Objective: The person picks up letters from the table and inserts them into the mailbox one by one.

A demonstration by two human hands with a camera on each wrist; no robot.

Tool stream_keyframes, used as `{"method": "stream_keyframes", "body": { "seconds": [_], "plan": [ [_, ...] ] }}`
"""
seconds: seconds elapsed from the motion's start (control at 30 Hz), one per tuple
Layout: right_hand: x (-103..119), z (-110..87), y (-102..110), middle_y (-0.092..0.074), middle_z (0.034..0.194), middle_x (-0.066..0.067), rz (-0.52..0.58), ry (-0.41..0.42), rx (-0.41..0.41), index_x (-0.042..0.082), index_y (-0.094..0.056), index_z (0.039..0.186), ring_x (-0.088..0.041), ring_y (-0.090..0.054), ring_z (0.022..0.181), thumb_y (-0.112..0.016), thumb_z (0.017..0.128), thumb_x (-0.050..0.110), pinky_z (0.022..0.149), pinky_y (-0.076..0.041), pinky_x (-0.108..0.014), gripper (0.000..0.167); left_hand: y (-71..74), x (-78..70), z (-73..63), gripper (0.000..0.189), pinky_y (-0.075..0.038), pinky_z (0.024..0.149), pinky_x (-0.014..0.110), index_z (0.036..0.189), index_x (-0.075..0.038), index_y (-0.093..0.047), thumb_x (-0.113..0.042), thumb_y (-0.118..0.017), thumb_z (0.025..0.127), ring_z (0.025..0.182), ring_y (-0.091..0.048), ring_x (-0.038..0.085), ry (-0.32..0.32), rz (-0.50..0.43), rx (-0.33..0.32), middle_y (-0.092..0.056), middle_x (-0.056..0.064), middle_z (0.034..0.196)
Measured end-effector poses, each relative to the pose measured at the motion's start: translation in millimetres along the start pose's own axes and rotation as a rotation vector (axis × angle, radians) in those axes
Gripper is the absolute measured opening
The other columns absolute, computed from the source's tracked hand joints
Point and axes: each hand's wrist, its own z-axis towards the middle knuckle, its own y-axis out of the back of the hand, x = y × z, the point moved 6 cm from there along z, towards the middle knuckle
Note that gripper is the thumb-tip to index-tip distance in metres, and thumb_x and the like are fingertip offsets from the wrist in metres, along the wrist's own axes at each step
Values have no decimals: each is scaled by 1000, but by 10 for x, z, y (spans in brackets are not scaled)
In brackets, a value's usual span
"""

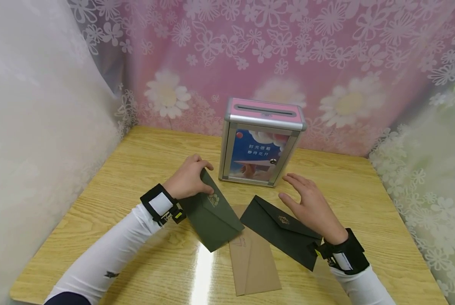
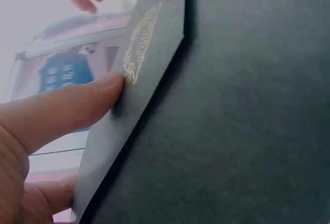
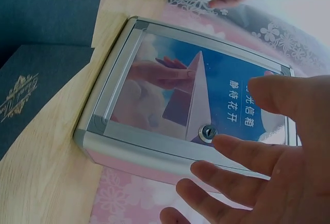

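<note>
My left hand (image 1: 191, 178) pinches a dark green envelope (image 1: 219, 224) near its upper end, thumb on the flap beside a gold emblem (image 2: 142, 43) and fingers behind. The envelope is tilted and overlaps a brown kraft envelope (image 1: 263, 271) in the head view. My right hand (image 1: 311, 205) holds nothing; its fingers are spread over a black envelope (image 1: 277, 228) with a gold emblem, which lies on the table. In the right wrist view those fingers (image 3: 247, 154) show in front of the mailbox (image 3: 170, 90), by its lock.
The pink and silver mailbox (image 1: 255, 165) stands at the back of the wooden table (image 1: 135, 169), with a slot (image 1: 265, 110) on top and a keyed lock (image 1: 273, 161) on its front. Behind it hangs a pink floral curtain (image 1: 219, 84); pale curtains flank both sides.
</note>
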Motion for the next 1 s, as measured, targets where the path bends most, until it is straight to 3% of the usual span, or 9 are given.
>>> {"method": "stream_keyframes", "body": {
  "seconds": [0.37,0.57,0.73,0.9,1.0],
  "plan": [
    [156,43,-54,-39,157,-20,48,54,37,8,-43,152,-44,-33,146,-56,103,41,113,-29,-65,61,179,-463,-60,60,-40,87,42,130,-12,-63,-33,-86,79,108,-42,28,-93,39,-56,-46,7,115],
    [373,56,-147,-44,155,-17,112,136,70,12,-47,150,-38,-39,144,-54,104,40,113,-33,-60,54,235,-741,-98,60,-40,88,41,131,-11,-63,-32,-86,80,107,-43,26,-160,52,-103,-48,7,116],
    [589,41,-251,-60,141,-8,162,218,116,15,-50,148,-26,-61,125,-54,104,38,98,-51,-49,50,227,-952,-89,60,-41,86,38,131,-11,-63,-32,-86,80,104,-45,24,-228,88,-143,-49,6,114],
    [754,25,-325,-64,136,-1,213,267,143,19,-49,149,-16,-65,116,-54,105,36,92,-55,-41,48,176,-1088,-78,62,-37,79,35,133,-11,-62,-32,-86,81,93,-42,22,-292,161,-174,-47,5,107],
    [786,23,-333,-69,116,5,234,261,129,21,-51,146,-8,-66,90,-53,106,31,78,-53,-31,42,134,-1126,-68,62,-35,77,34,133,-10,-63,-33,-87,80,91,-40,21,-324,191,-197,-47,5,105]
  ]
}}
